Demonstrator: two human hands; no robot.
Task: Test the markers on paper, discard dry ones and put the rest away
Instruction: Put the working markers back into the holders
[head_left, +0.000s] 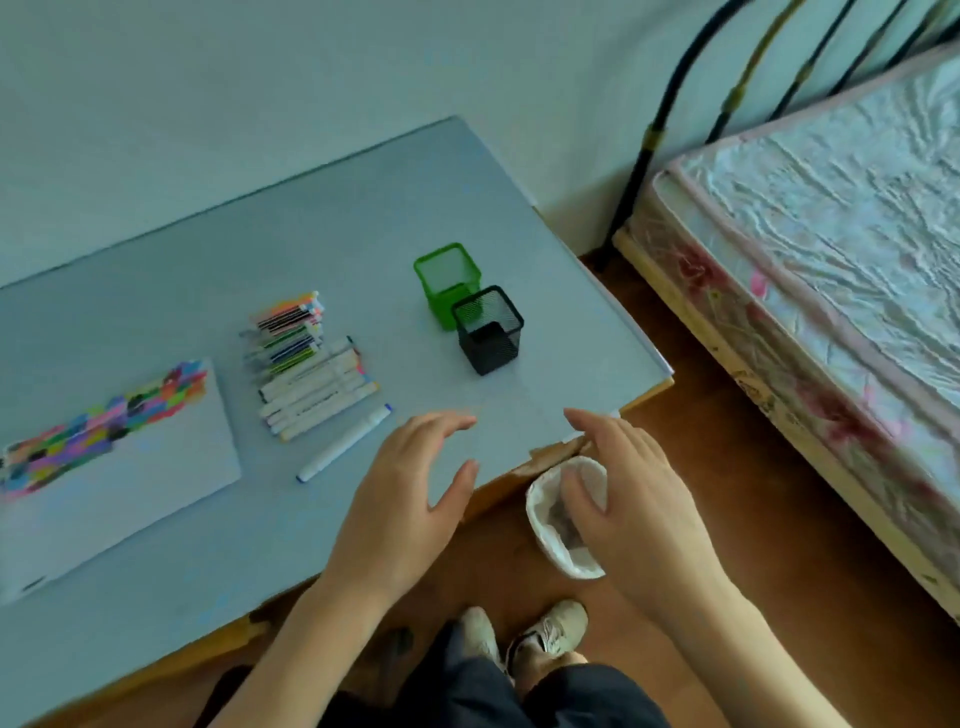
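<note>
Far left: white paper sheet (119, 467) flat on the table (322, 249), rectangular, its upper-left part covered by a diagonal band of multicolour swatches.
Next right: marker pile (306, 364) lying on the tabletop, two groups touching. Upper group slim, bright striped barrels; lower group fatter, white-barrelled with coloured end caps. All roughly parallel, tips toward upper right.
Just below the pile: single white marker (344, 442), blue cap at each end, lying apart from the rest, same diagonal.
Table surface pale blue-grey, matte, smooth; wooden edge showing at the near corner.
Centre-right: green mesh cup (447, 283), square, open top, nothing visible inside. Black mesh cup (488, 330) just in front of it, touching or nearly so, also square, nothing visible inside.
Left hand (405, 509) above the table's near edge, fingers spread and relaxed, holding nothing.
Bin (550, 514) on the brown floor beside the table corner, white plastic liner, crinkled; contents unclear, dark and blurred.
Right hand (623, 488) over the bin, fingers loose and apart, holding nothing.
Far right: bed with plastic-wrapped mattress (810, 249), wrinkled glossy film, black metal frame.
</note>
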